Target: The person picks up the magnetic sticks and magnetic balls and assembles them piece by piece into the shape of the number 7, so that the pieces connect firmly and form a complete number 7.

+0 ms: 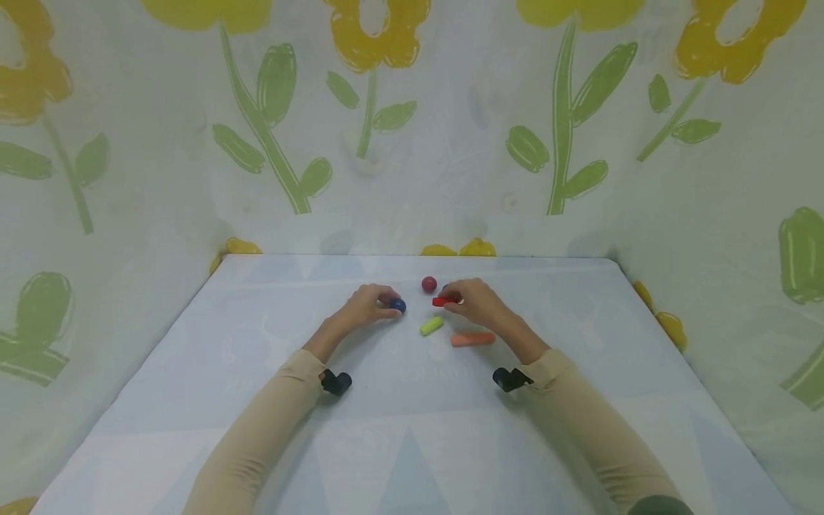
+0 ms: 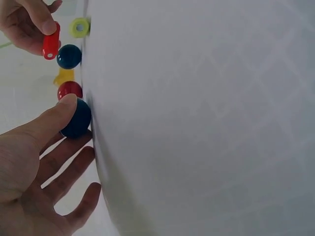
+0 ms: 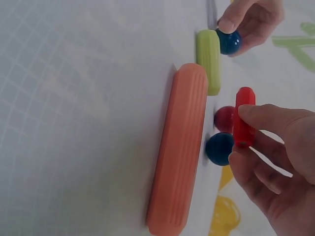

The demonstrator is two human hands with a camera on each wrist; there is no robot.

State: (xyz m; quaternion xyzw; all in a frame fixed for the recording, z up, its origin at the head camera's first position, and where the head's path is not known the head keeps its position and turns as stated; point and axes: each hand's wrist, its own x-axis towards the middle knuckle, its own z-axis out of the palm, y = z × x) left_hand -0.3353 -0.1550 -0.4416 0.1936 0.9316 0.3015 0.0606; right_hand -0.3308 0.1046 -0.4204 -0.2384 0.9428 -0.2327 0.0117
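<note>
My left hand (image 1: pixel 368 305) grips a dark blue ball (image 1: pixel 398 306) between thumb and fingers, low over the table; the ball (image 2: pixel 78 119) shows under the thumb in the left wrist view. My right hand (image 1: pixel 479 300) pinches a short red stick (image 1: pixel 441 302), held above the table; in the right wrist view the red stick (image 3: pixel 244 117) lies between thumb and fingers. A red ball (image 1: pixel 429 285) rests between the hands, farther back. A second blue ball (image 3: pixel 219 149) sits beside it, mostly hidden by the right hand in the head view.
A short yellow-green stick (image 1: pixel 432 325) lies in front of the hands, and a longer orange stick (image 1: pixel 473 339) lies near the right wrist. The white table (image 1: pixel 386 458) ends at a back edge against flower-patterned cloth (image 1: pixel 450 179), which also hangs at both sides.
</note>
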